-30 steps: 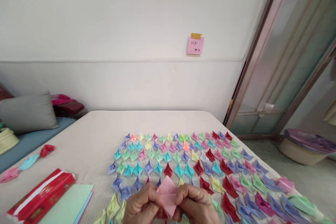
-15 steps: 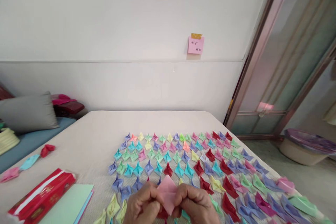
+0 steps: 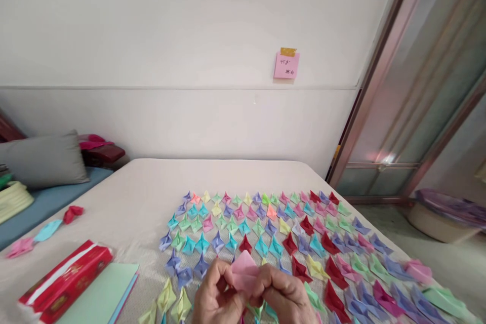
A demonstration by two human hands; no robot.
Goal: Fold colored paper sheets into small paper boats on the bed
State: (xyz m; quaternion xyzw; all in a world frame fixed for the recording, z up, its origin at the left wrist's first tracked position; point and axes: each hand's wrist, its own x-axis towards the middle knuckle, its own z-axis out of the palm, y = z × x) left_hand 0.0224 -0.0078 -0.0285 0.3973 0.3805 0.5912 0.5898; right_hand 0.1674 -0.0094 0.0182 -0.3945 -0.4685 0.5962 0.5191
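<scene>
A folded piece of pink paper [image 3: 244, 271] is held up at the bottom centre, its pointed corner upward. My left hand [image 3: 219, 293] pinches its left side between thumb and fingers. On its right side, my right hand [image 3: 283, 293] grips it the same way. Behind and around both hands, rows of small folded paper boats [image 3: 276, 247] in blue, green, red, pink, purple and yellow stand on the pale covered surface [image 3: 212, 174]. The hands hide some of them.
At the lower left lie a red packet [image 3: 66, 281] and a stack of coloured paper [image 3: 102, 288]. Further left are loose folded pieces [image 3: 47, 230] and a grey cushion [image 3: 45, 159]. A pink note [image 3: 286, 66] is taped to the wall. A bin [image 3: 442, 220] stands right.
The pink paper has tilted, its lower tip now hidden by the fingers. My left hand has shifted right, closer to my right hand. The whole view has moved slightly.
</scene>
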